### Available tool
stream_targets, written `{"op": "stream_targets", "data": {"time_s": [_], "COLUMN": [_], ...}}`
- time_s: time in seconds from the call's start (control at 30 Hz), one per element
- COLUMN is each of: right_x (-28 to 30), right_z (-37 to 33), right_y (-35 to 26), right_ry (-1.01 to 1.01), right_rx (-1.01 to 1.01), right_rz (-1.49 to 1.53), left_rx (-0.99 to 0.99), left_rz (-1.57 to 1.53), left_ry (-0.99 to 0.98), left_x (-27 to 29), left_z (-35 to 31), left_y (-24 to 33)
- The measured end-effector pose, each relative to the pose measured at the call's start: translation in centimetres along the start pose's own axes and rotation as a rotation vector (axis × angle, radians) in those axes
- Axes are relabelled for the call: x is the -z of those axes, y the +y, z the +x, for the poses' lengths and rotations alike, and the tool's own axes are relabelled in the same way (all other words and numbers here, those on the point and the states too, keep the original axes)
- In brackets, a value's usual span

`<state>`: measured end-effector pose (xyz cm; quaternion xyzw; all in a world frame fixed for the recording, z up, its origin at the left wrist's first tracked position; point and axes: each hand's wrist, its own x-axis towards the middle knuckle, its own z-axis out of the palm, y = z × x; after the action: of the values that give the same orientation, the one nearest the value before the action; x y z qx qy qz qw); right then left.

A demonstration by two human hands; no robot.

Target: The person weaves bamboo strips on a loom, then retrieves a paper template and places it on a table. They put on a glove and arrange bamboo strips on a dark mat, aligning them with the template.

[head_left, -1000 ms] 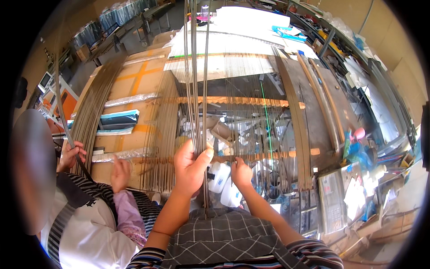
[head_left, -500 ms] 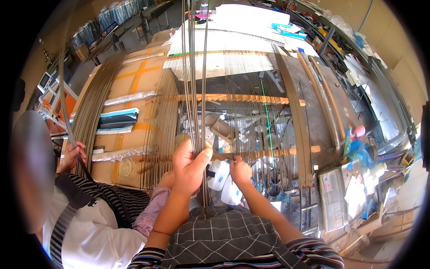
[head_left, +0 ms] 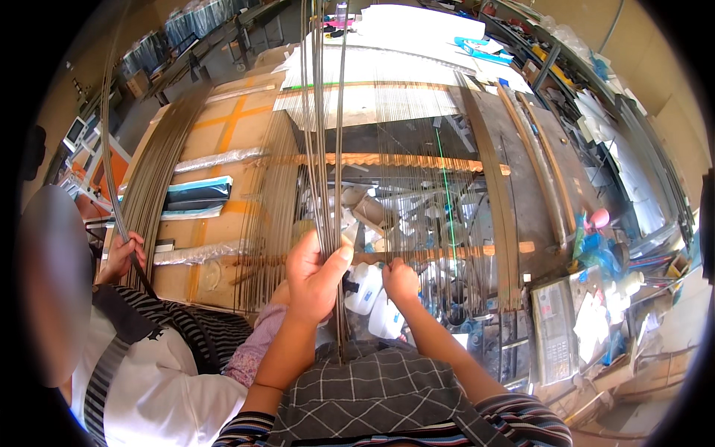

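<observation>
My left hand (head_left: 313, 276) is closed around a bundle of long thin metal rods (head_left: 322, 127) that rise straight up out of the grip toward the top of the view. My right hand (head_left: 400, 281) sits just right of it, fingers curled at a row of thin upright rods (head_left: 417, 194) set in a wooden crossbar (head_left: 462, 253). A dark checked cloth (head_left: 372, 395) covers my lap below both hands.
A person in a striped and white top (head_left: 149, 372) sits at my left, one hand (head_left: 123, 255) holding another sheaf of rods (head_left: 160, 171). White plastic bottles (head_left: 372, 298) lie under the frame. A cluttered bench (head_left: 588, 313) stands at right, flat boards (head_left: 223, 201) lie at left.
The neighbouring person's nearer hand has dropped from the rods down behind my left forearm. My own hands stay almost where they were.
</observation>
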<state>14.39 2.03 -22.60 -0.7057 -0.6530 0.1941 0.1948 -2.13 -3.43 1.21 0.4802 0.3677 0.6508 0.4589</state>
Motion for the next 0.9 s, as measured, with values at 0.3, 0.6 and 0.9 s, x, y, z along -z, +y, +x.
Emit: {"op": "stream_targets", "data": {"time_s": [0.3,0.6,0.9], "right_x": [1.7,2.3,1.5], "right_z": [0.4,0.5,0.7], "right_y": [-1.0,-1.6,-1.0], "right_ry": [-0.133,-0.157,-0.141], "right_rx": [0.011,-0.016,-0.061], "right_rz": [-0.104,-0.058,-0.034], "left_rx": [0.073,0.024,0.072], "left_rz": [-0.013,-0.015,-0.043], "left_ry": [0.042,0.020,0.029], "left_x": [-0.1,0.0,-0.1], "left_z": [-0.2,-0.2,-0.3], "left_y": [0.2,0.0,0.3]}}
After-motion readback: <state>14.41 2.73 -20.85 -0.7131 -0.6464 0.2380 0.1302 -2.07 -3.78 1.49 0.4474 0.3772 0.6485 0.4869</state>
